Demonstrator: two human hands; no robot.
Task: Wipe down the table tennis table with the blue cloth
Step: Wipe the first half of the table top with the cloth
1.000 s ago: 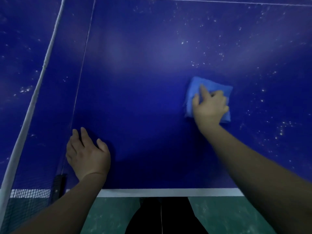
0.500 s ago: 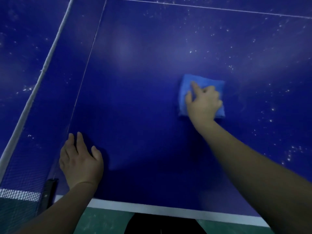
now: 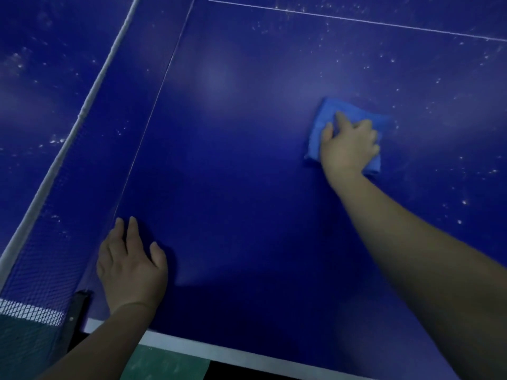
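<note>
farther out on the table [image 3: 247, 187], my right hand [image 3: 348, 146], fingers curled on the blue cloth [image 3: 325, 116], has pushed it toward the dusty specks [image 3: 464, 201] still unwiped; left hand [image 3: 131, 267] rests flat, fingers straight.

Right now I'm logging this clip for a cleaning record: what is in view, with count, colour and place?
table tennis table: one, dark blue with white lines, fills most of the view, white specks on its far and right parts
blue cloth: one, light blue, folded, on the table right of centre
net: one, dark mesh with a white top band, along the left
net clamp: one, black, at the near left edge
floor: green, below the near edge
left hand: one, flat on the table beside the net
right hand: one, holds the cloth against the table
</note>
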